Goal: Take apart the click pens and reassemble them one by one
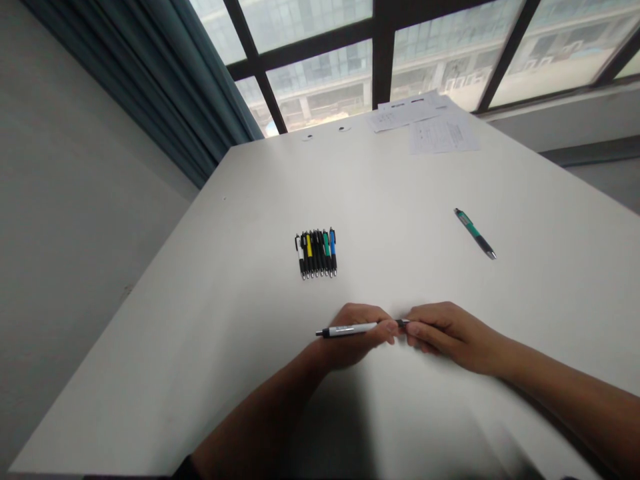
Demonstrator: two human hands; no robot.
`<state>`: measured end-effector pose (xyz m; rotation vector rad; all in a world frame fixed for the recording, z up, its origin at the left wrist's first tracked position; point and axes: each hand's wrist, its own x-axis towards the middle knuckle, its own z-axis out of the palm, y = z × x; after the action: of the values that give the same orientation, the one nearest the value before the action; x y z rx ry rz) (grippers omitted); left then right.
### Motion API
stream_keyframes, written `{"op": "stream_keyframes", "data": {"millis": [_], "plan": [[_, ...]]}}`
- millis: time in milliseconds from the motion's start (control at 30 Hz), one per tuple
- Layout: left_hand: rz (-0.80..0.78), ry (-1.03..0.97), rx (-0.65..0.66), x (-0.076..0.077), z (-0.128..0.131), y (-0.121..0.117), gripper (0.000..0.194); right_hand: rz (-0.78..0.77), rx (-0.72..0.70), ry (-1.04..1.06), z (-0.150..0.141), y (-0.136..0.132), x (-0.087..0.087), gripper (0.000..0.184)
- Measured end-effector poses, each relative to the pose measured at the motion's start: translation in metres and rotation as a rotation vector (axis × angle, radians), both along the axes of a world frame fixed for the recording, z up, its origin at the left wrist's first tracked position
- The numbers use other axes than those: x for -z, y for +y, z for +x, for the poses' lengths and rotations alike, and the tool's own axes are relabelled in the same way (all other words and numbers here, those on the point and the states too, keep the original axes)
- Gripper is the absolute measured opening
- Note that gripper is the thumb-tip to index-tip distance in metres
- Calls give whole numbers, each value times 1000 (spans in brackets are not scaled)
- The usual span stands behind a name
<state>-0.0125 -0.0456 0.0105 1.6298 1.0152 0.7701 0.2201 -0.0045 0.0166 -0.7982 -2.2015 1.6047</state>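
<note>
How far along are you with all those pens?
Done, it seems: a neat row of black-and-coloured plastic pens lies side by side on the table. In hand: a white-and-black plastic pen, held by the left hand and right hand. Left, perhaps: a green-and-black plastic pen, lying apart.

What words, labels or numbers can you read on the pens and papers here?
Nothing here can be quoted.
White pen, held by the left hand and right hand: faint print on the barrel, too small to read.
Sheets of paper: printed lines, too small to read.
Green pen and row of pens: no legible text.
</note>
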Motion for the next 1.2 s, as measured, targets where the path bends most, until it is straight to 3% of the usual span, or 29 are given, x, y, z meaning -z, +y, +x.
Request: {"op": "stream_keyframes", "data": {"millis": [233, 400, 633, 900, 1200], "plan": [[-20, -10, 0, -4, -1, 0, 39, -89, 130, 58, -2, -2, 0, 32], [4, 8, 22, -6, -1, 0, 33, -107, 123, 11, -2, 0, -2, 40], [59, 92, 38, -5, -1, 2, 33, -246, 195, 105, -2, -3, 2, 29], [88, 82, 39, -5, -1, 2, 37, -38, 94, 10, -1, 0, -1, 36], [94, 48, 25, -3, -2, 2, 34, -51, 190, 64, 0, -4, 6, 25]]}}
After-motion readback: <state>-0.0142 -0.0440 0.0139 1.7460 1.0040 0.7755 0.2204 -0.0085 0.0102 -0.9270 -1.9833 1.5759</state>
